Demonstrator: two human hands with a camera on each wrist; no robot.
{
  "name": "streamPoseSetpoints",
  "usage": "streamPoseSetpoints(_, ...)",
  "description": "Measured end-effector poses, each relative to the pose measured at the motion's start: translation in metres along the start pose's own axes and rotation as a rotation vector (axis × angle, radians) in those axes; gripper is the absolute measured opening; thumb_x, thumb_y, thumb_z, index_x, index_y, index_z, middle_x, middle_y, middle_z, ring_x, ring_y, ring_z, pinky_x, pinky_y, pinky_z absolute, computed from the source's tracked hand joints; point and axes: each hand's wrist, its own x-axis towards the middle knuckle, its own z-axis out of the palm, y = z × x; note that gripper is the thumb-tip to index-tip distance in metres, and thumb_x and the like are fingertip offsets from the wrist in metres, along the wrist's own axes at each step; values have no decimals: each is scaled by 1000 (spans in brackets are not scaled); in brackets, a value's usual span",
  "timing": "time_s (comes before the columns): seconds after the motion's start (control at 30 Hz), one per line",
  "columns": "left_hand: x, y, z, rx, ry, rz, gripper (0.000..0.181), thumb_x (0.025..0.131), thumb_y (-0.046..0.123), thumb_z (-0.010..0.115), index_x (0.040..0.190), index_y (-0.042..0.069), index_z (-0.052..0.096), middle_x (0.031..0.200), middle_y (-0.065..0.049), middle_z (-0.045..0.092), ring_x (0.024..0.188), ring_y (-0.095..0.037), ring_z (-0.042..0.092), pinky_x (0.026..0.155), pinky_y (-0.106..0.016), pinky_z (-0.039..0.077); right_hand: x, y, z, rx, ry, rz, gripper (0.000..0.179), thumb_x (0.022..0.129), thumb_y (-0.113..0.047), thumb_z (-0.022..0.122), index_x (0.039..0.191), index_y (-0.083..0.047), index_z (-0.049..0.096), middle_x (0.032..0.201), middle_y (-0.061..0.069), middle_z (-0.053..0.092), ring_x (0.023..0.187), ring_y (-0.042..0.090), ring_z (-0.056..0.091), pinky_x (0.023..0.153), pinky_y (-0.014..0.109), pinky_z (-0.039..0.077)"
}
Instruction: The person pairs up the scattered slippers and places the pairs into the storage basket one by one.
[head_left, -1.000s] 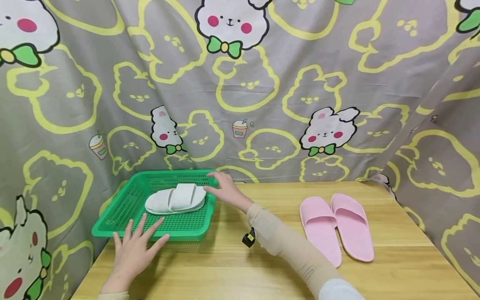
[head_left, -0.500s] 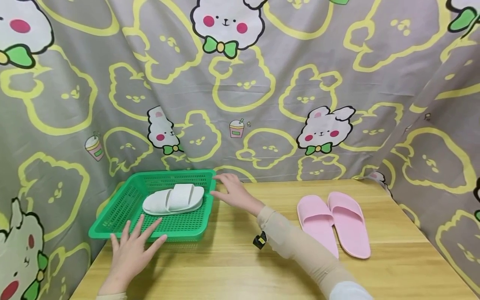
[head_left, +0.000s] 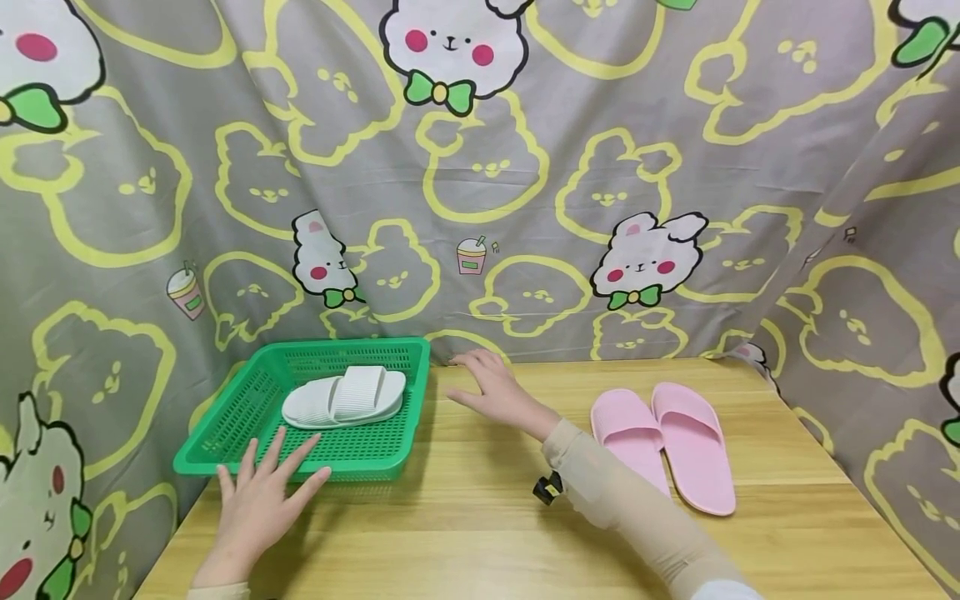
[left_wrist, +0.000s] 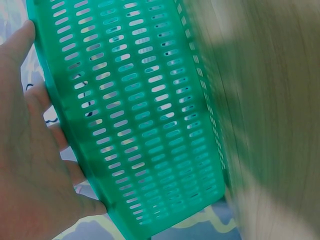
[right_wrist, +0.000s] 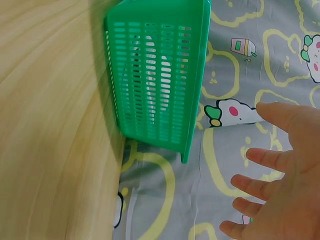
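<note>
A pair of white slippers (head_left: pixel 347 397), one partly over the other, lies inside the green plastic basket (head_left: pixel 405 454) at the left of the table. My left hand (head_left: pixel 258 508) rests with spread fingers on the basket's near rim; in the left wrist view its fingertips touch the edge of the perforated wall (left_wrist: pixel 125 100). To the right of the basket my right hand (head_left: pixel 498 392) hovers above the table, apart from the basket and holding nothing. Its fingers look extended in the right wrist view. A pair of pink slippers (head_left: pixel 697 450) stands farther right, the left one partly hidden by my right forearm.
The wooden table (head_left: pixel 450 533) runs back to a grey patterned curtain (head_left: pixel 517 208), which also hangs on both sides. A small black device (head_left: pixel 547 488) sits at my right wrist.
My right hand has moved from the basket's right rim to the right, away from the basket. The left hand stays on the near rim. The slippers keep their places.
</note>
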Motion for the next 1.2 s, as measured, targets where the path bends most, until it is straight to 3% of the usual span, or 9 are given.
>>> streamPoseSetpoints(0.37,1,2,-3,-10,-18,2,62,82,64,42,138,43,25,147,-18,21,131,-53,-1,88,-77,-11,-22,16,-16,-11,-6,56,52,84,-44,57,128,-21,45,132,6,43,128,28,30,101,52,28)
streamPoseSetpoints(0.73,5,3,-12,0,-105,-7,65,80,69,39,137,39,31,145,-21,25,129,-53,11,84,-79,-8,-40,30,-26,-44,-11,84,55,84,-46,57,130,-18,45,135,11,40,129,29,29,100,57,27)
streamPoseSetpoints(1.2,17,16,-32,19,-137,95,69,77,69,44,136,33,36,135,-17,43,118,-47,41,83,-78,16,-61,43,-47,-92,0,117,55,83,-43,58,130,-16,45,133,11,42,129,30,30,102,56,26)
